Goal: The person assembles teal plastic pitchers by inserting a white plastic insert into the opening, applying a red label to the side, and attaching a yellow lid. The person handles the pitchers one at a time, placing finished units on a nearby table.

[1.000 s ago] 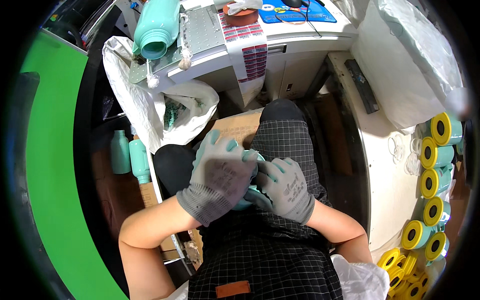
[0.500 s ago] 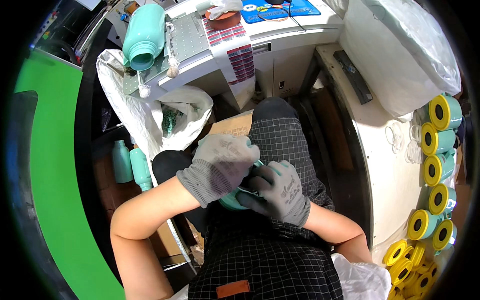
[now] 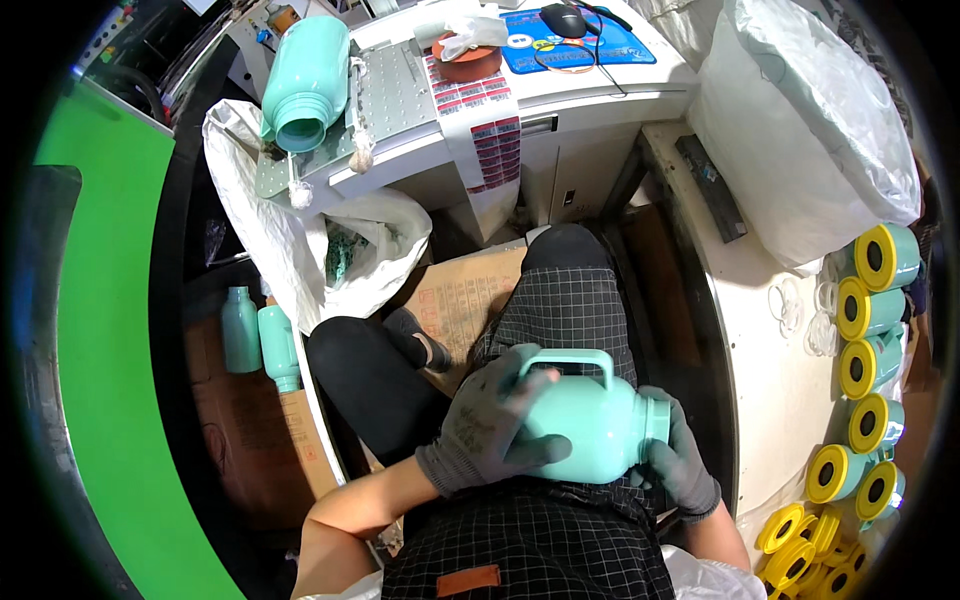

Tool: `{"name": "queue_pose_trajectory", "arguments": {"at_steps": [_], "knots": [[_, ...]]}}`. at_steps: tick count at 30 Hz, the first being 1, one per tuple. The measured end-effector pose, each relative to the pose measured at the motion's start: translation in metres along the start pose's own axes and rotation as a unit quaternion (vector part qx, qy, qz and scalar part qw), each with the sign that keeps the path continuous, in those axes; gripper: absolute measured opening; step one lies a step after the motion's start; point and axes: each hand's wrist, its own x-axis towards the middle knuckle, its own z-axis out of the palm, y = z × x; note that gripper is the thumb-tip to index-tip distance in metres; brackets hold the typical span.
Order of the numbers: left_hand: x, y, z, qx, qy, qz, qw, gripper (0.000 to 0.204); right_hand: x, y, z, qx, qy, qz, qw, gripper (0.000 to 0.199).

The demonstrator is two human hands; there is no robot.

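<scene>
A mint-green plastic jug (image 3: 577, 430) with a moulded handle lies on its side above my lap, its neck toward the right. My left hand (image 3: 484, 420), in a grey work glove, is wrapped round the bottom end of the jug, fingers over its side. At the other end my right hand (image 3: 682, 462), gloved too, grips the neck and rim. The checked apron (image 3: 530, 530) on my lap lies under the jug. What is inside the jug does not show.
Another mint-green jug (image 3: 310, 85) lies on the perforated metal plate (image 3: 393, 95). A white sack (image 3: 245, 190) hangs below it. At right, several yellow-capped jugs (image 3: 867, 370) line the bench (image 3: 715, 300), with loose yellow lids (image 3: 790, 560) nearby. Two green bottles (image 3: 240, 330) stand at left.
The jug has been turned from between my knees onto its side and brought closer to me. My left hand has moved to its bottom, my right hand to its neck.
</scene>
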Motion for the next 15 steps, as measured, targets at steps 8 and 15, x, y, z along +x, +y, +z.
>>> {"name": "queue_pose_trajectory", "arguments": {"at_steps": [8, 15], "knots": [[0.084, -0.033, -0.037, -0.18, 0.029, -0.087, 0.979, 0.052, 0.018, 0.039, -0.036, 0.204, 0.113, -0.081, 0.969, 0.06], [0.161, -0.3, -0.012, -0.276, 0.275, -0.323, 0.863, 0.053, 0.034, 0.02, -0.024, 0.081, 0.216, -0.287, 0.93, 0.114]]}}
